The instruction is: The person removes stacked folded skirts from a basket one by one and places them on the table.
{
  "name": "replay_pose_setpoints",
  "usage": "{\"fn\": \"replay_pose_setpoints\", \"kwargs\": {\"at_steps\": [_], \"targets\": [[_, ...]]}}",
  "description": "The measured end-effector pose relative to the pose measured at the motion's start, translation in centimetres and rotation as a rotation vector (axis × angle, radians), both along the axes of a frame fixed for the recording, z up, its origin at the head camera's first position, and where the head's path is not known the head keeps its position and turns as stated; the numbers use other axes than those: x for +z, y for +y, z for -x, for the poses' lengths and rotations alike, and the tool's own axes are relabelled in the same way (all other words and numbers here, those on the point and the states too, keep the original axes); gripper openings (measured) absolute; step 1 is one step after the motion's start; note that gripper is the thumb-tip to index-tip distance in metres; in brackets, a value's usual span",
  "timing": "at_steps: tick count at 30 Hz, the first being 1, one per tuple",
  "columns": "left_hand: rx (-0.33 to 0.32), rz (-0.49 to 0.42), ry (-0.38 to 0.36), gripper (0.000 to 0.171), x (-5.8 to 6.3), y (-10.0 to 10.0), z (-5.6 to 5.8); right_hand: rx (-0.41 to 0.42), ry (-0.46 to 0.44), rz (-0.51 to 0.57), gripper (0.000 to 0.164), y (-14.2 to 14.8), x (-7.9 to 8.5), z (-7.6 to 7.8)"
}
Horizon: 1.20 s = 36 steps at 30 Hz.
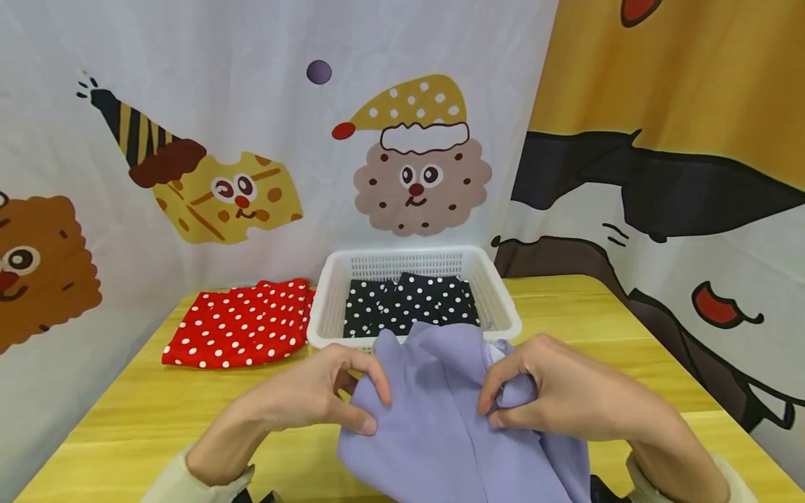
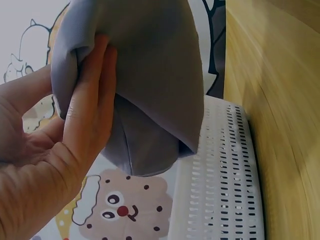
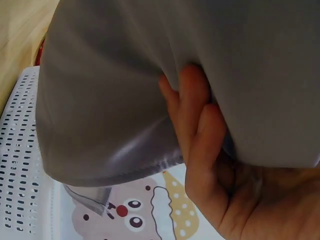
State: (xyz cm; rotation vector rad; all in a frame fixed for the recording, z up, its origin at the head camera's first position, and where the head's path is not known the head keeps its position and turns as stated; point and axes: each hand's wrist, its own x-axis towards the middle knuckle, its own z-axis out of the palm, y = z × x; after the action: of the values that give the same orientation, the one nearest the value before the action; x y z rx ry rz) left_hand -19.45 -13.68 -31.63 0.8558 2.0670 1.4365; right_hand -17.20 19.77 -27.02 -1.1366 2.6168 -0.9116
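A lavender garment (image 1: 434,419) hangs bunched between both hands, in front of the basket and above the table. On its left side, my left hand (image 1: 323,391) pinches the cloth between thumb and fingers. Farther right, my right hand (image 1: 553,391) pinches a gathered fold, beside which a white bit, perhaps a label, shows. The left wrist view has the fingers of the left hand (image 2: 75,110) tucked behind a fold of the cloth (image 2: 155,75). Seen from the right wrist, the right hand's fingers (image 3: 195,135) press into the fabric (image 3: 100,90). The garment's lower part runs out of the head view.
Behind the garment stands a white plastic basket (image 1: 497,300) holding folded black polka-dot cloth (image 1: 434,297). A folded red polka-dot cloth (image 1: 242,328) lies left of it on the yellow wooden table (image 1: 119,412). A printed curtain (image 1: 251,70) hangs along the back.
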Motion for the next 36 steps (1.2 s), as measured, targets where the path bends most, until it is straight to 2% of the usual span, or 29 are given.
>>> {"fn": "replay_pose_setpoints", "kwargs": {"at_steps": [4,9,17,21,25,30,33,36], "targets": [[-0.033,0.009,0.011,0.02,-0.1,0.1,-0.2,0.021,-0.03,-0.047,0.017,0.0,-0.1,-0.2],[-0.023,0.041,0.015,0.019,-0.5,0.2,0.0,0.036,-0.017,-0.114,0.016,-0.2,-0.3,0.2],[0.037,0.063,-0.111,0.018,-2.3,-0.1,0.2,0.018,-0.019,-0.15,0.021,-1.2,-1.8,1.3],[0.049,0.091,-0.064,0.018,-3.1,0.0,0.5,0.004,-0.011,-0.182,0.023,-1.8,-2.8,1.8],[0.003,0.142,-0.05,0.02,-4.1,0.3,0.5,0.027,-0.081,-0.249,0.021,-2.1,-4.0,2.3],[-0.049,0.174,-0.173,0.011,-5.2,0.4,0.6,0.177,-0.178,-0.313,0.009,-1.8,-5.2,3.2],[-0.072,0.214,-0.219,0.004,-5.6,-0.1,1.0,0.234,-0.271,-0.319,0.024,-1.4,-5.5,3.8],[-0.075,0.266,-0.193,0.013,-5.8,-0.8,1.4,0.19,-0.391,-0.281,0.04,-0.8,-5.5,4.2]]}}
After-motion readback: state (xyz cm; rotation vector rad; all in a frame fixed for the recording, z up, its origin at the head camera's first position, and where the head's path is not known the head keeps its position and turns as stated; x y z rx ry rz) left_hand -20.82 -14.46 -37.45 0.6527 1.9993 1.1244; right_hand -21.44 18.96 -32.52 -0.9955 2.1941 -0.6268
